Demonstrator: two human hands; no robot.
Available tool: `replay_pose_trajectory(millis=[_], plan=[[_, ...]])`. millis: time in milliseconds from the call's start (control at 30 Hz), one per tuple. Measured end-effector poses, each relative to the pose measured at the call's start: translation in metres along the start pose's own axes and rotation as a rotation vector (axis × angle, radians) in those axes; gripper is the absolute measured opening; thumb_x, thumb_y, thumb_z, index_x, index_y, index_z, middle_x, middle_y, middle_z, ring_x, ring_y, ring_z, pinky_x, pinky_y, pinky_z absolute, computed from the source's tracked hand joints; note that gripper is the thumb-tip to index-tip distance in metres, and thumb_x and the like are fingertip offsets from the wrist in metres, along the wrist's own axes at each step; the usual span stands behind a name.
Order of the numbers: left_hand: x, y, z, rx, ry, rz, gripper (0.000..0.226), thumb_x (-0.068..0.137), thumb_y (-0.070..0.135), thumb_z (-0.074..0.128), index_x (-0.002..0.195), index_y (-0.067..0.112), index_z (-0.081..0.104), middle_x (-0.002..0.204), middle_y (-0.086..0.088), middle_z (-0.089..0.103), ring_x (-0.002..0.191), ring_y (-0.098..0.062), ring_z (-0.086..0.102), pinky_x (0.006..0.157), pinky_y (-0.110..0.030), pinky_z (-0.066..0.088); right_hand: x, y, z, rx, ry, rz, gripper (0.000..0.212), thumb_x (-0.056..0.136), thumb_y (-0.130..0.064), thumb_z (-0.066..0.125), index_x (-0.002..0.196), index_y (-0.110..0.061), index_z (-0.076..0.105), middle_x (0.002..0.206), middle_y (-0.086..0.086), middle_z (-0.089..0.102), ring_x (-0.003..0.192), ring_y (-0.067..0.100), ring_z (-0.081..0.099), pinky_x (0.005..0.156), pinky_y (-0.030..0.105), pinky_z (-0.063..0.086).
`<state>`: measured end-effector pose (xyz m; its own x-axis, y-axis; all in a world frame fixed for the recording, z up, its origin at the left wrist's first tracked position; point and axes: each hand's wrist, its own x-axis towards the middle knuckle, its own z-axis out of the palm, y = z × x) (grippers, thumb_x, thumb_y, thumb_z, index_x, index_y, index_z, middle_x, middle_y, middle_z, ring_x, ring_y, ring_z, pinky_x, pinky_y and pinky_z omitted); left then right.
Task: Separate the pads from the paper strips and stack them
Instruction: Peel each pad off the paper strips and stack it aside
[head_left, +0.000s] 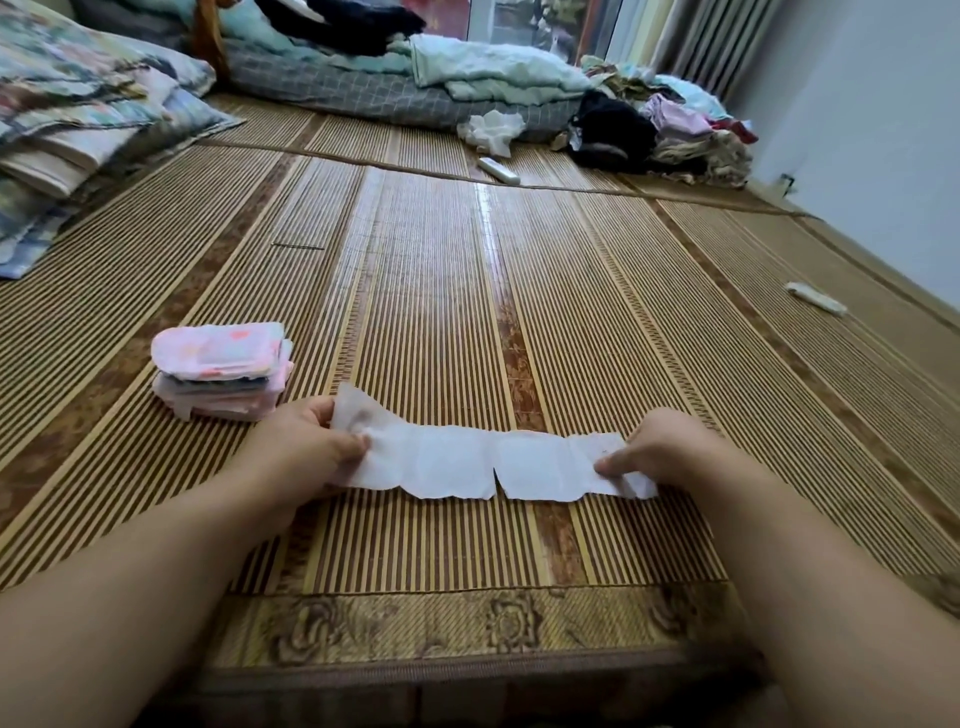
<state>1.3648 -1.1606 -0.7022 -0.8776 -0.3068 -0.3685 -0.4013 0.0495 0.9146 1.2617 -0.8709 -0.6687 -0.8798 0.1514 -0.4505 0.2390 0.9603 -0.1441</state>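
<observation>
Hard to tell whether any pad still clings to the white paper strip (493, 465): only faint padded squares along it. Left fingertips tucked beneath the paper, out of sight; both forearms cut off at the bottom edge. Stretched sideways low over the bamboo mat (441, 286), contact unclear, with a small tear in the near edge around the middle. Pinched at the left end between thumb and curled fingers of the left hand (306, 447), that corner lifted. Pinched at the right end by the right hand (670, 452), thumb on top. Just beyond the left hand, apart from it: the stack of pads (223, 371), pink and patterned. Open mat ahead; small white wrapper (815, 299) well off to the right.
</observation>
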Motion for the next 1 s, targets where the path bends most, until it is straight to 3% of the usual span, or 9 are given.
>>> replay_pose_trajectory(millis=[67,200,333,433,633,733,833,933,1000], plan=[[0.001,0.0,-0.003,-0.005,-0.004,-0.005,0.031,0.085,0.007,0.064,0.114,0.016,0.061,0.096,-0.008,0.072,0.078,-0.023,0.072,0.06,-0.033,0.056,0.0,-0.001,0.002,0.065,-0.025,-0.033,0.039,0.074,-0.036,0.076,0.096,-0.005,0.069,0.1,0.009,0.067,0.095,0.026,0.06,0.085,0.038,0.047],[0.004,0.001,-0.014,0.025,0.033,0.002,0.023,0.084,0.013,0.066,0.106,0.018,0.064,0.092,-0.013,0.072,0.075,-0.03,0.072,0.06,-0.04,0.059,0.002,-0.004,0.005,0.225,0.053,-0.152,0.017,0.077,-0.018,0.068,0.062,-0.01,0.066,0.065,0.002,0.064,0.067,0.013,0.057,0.07,0.032,0.044],[0.006,-0.003,-0.025,0.037,0.051,0.009,0.015,0.085,0.015,0.066,0.1,0.016,0.067,0.079,-0.009,0.07,0.061,-0.02,0.063,0.05,-0.032,0.051,0.01,-0.006,0.005,0.549,0.104,-0.193,0.008,0.079,-0.011,0.059,0.074,-0.009,0.054,0.071,0.008,0.053,0.06,0.019,0.049,0.052,0.031,0.041],[0.006,-0.003,-0.029,0.0,0.015,-0.023,0.016,0.081,0.015,0.069,0.097,0.012,0.068,0.075,-0.009,0.068,0.055,-0.016,0.056,0.046,-0.028,0.046,0.013,-0.009,0.003,0.828,-0.05,-0.176,0.014,0.081,0.0,0.063,0.079,-0.007,0.051,0.075,0.011,0.056,0.058,0.018,0.054,0.049,0.029,0.047],[0.001,0.002,-0.036,-0.049,-0.091,-0.089,0.019,0.078,0.011,0.07,0.096,0.005,0.069,0.084,-0.015,0.074,0.055,-0.017,0.063,0.04,-0.022,0.047,0.015,-0.013,-0.001,1.124,-0.263,-0.096,0.03,0.082,0.008,0.06,0.104,-0.008,0.05,0.106,0.021,0.057,0.084,0.027,0.063,0.049,0.025,0.053],[-0.001,0.003,-0.038,-0.047,-0.111,-0.089,0.019,0.077,0.015,0.071,0.094,0.005,0.07,0.08,-0.012,0.073,0.057,-0.018,0.06,0.04,-0.022,0.045,0.014,-0.012,-0.002,1.264,-0.44,-0.08,0.045,0.075,0.006,0.06,0.117,-0.003,0.048,0.114,0.024,0.052,0.079,0.028,0.065,0.05,0.025,0.055],[-0.004,0.002,-0.038,-0.03,-0.112,-0.077,0.016,0.08,0.016,0.07,0.091,0.005,0.071,0.076,-0.01,0.072,0.055,-0.017,0.059,0.041,-0.021,0.045,0.009,-0.013,-0.006,1.29,-0.582,-0.086,0.048,0.067,0.001,0.062,0.114,0.001,0.051,0.106,0.022,0.057,0.065,0.025,0.069,0.048,0.025,0.056],[-0.005,0.002,-0.037,-0.016,-0.115,-0.067,0.015,0.081,0.017,0.069,0.089,0.005,0.071,0.075,-0.01,0.072,0.057,-0.019,0.059,0.044,-0.023,0.046,0.006,-0.016,-0.005,1.204,-0.641,-0.116,0.042,0.069,-0.004,0.063,0.109,0.005,0.053,0.074,0.014,0.067,0.05,0.016,0.063,0.04,0.022,0.051],[-0.005,0.002,-0.037,-0.023,-0.118,-0.063,0.016,0.082,0.018,0.068,0.089,0.004,0.071,0.074,-0.01,0.073,0.055,-0.018,0.06,0.043,-0.023,0.046,0.005,-0.017,-0.002,1.144,-0.638,-0.136,0.049,0.068,-0.009,0.064,0.114,0.003,0.052,0.079,0.014,0.068,0.06,0.019,0.064,0.051,0.028,0.056]])
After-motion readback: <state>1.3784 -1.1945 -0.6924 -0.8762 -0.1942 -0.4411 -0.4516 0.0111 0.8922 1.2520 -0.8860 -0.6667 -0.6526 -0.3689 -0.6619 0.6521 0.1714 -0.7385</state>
